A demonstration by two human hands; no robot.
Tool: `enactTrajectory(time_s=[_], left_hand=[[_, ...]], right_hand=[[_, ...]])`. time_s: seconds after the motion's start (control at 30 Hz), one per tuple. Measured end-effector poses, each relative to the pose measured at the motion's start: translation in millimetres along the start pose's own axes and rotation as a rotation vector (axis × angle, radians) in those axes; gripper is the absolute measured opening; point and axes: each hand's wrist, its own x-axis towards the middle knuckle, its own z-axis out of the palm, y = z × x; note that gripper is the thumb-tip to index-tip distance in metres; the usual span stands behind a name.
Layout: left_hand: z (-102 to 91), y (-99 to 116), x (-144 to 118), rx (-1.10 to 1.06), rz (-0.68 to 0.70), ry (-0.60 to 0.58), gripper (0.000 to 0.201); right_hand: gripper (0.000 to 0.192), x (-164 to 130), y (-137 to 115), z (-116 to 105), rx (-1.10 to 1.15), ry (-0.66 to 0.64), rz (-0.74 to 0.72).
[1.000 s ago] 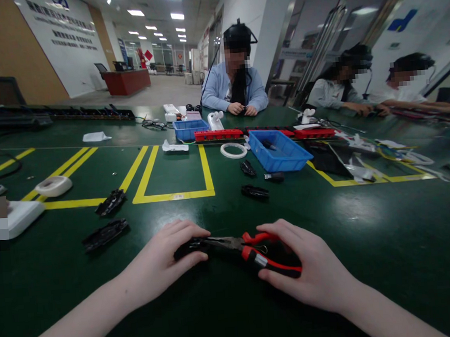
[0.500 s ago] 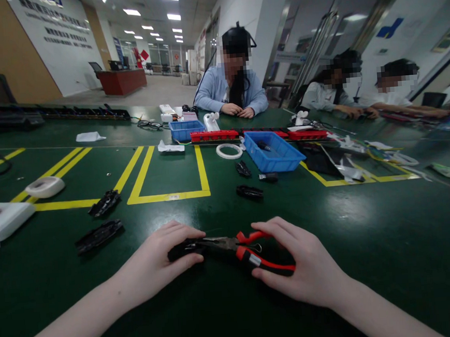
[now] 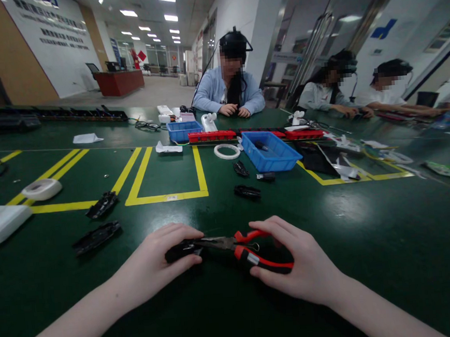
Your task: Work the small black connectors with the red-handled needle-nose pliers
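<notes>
My left hand (image 3: 164, 256) grips a small black plastic part (image 3: 182, 249) between thumb and fingers. Red-and-black long-nose pliers (image 3: 237, 246) are held by their handles in my right hand (image 3: 298, 259). The jaws of the pliers reach to the right end of the black part, at my left fingertips; whether they clamp on it I cannot tell. The handles stand apart, with a small wire spring between them. Two similar black plastic pieces, an upper one (image 3: 102, 205) and a lower one (image 3: 97, 238), lie on the table left of my left hand.
Ahead are several black parts (image 3: 247, 191), a blue bin (image 3: 272, 152) with a dark item inside, a roll of white tape (image 3: 227, 151) and red strips (image 3: 212, 137). Yellow tape lines (image 3: 168, 197) mark the green table. A person (image 3: 226, 90) sits opposite; others sit at right.
The whole view has shifted very slightly. My hands, the pliers and the black part hold nearly the same pose.
</notes>
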Motion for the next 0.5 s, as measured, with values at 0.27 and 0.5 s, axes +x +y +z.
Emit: enactTrajectory(time_s=[0.27, 0.5], left_hand=[[0.4, 0.5, 0.4, 0.001, 0.011, 0.002, 0.030], [0.6, -1.2, -1.0, 0.002, 0.016, 0.019, 0.033]], right_hand=[[0.058, -0.2, -0.9, -0.7, 0.022, -0.016, 0.027], [0.058, -0.5, -0.2, -0.1, 0.007, 0.005, 0.016]])
